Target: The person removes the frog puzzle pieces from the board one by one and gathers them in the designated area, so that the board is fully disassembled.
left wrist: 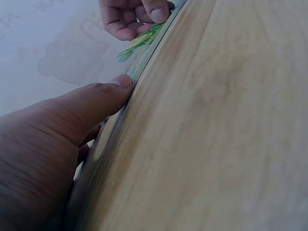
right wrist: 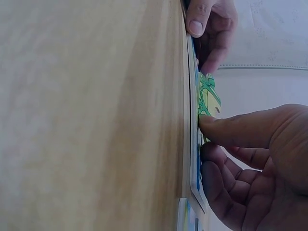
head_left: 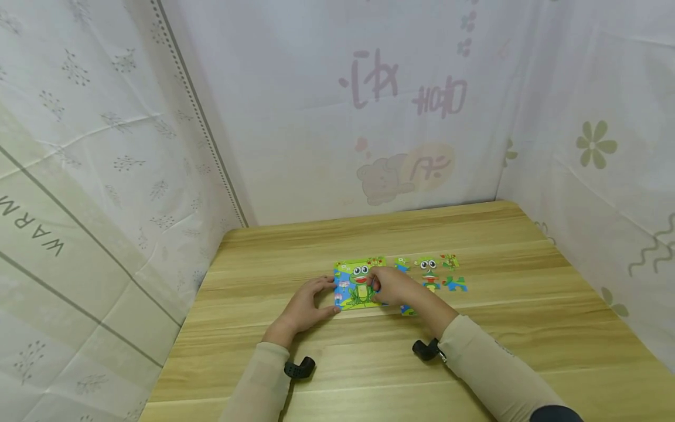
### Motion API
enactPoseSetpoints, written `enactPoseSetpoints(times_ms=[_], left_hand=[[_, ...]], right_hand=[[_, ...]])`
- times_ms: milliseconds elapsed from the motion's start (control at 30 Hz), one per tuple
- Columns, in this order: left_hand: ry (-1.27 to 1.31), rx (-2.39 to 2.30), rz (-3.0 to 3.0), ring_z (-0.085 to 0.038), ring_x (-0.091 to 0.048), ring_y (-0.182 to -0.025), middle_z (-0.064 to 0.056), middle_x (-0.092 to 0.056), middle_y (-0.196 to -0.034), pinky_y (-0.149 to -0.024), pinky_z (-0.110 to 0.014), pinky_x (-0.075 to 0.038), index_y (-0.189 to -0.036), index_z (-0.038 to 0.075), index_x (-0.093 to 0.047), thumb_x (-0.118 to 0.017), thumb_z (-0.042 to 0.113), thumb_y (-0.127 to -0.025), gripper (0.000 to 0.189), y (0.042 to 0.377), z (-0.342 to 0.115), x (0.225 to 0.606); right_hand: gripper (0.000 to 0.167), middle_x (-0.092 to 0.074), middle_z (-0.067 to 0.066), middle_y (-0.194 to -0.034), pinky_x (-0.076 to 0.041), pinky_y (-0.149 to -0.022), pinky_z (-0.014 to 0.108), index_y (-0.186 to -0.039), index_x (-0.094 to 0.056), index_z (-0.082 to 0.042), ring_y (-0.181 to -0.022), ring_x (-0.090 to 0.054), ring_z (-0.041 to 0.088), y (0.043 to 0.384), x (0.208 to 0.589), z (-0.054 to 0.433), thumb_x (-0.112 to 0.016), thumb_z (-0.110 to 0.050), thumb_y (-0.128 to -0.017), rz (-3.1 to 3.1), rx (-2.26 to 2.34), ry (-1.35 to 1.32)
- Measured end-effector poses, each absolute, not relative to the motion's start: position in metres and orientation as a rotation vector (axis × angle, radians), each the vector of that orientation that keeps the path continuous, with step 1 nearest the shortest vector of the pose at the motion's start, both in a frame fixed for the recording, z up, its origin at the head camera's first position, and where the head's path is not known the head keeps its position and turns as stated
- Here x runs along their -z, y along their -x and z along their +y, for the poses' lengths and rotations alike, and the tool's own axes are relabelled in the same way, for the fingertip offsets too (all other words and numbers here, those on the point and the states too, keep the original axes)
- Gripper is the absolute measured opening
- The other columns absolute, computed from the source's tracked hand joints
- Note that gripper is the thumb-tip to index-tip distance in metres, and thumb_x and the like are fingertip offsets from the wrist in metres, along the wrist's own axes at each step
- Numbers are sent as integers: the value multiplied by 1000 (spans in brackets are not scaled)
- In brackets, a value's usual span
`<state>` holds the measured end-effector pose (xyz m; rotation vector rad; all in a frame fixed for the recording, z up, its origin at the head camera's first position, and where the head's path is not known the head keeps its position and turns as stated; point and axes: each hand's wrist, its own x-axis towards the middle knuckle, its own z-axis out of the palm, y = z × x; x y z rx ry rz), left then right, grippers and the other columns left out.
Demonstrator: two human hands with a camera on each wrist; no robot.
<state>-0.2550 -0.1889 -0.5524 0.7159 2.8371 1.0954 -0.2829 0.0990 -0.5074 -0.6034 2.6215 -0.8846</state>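
Note:
A frog puzzle (head_left: 345, 299) lies flat on the wooden table, its picture showing a green frog on blue. My left hand (head_left: 306, 306) rests at its left side, fingers along the left edge and thumb at the near left corner. Over the puzzle's right half, my right hand (head_left: 390, 286) has its fingers curled and pinches a puzzle piece (right wrist: 210, 98). That piece, green with a yellow belly, tilts up from the surface; in the left wrist view the puzzle piece (left wrist: 142, 43) shows under the fingertips. The right hand covers part of the picture.
Loose puzzle pieces (head_left: 428, 266) with frog parts lie right of the puzzle, some behind my right forearm. A blue-and-green piece (head_left: 454, 284) is farthest right. Printed curtains (head_left: 316, 146) stand behind the table (head_left: 316, 240) and along both its sides.

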Motion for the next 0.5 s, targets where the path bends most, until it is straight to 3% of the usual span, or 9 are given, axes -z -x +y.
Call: enactPoseSetpoints(times_ms=[500], left_hand=[[-725, -1105, 2842, -26, -39, -150, 1, -50, -158, -124, -51, -30, -143, 15, -64, -85, 39, -90, 62, 255, -188, 554]], right_hand=[[24, -61, -3, -83, -52, -71, 32, -103, -66, -17, -74, -57, 15, 282, 506, 100, -82, -5, -90, 2682, 864, 643]])
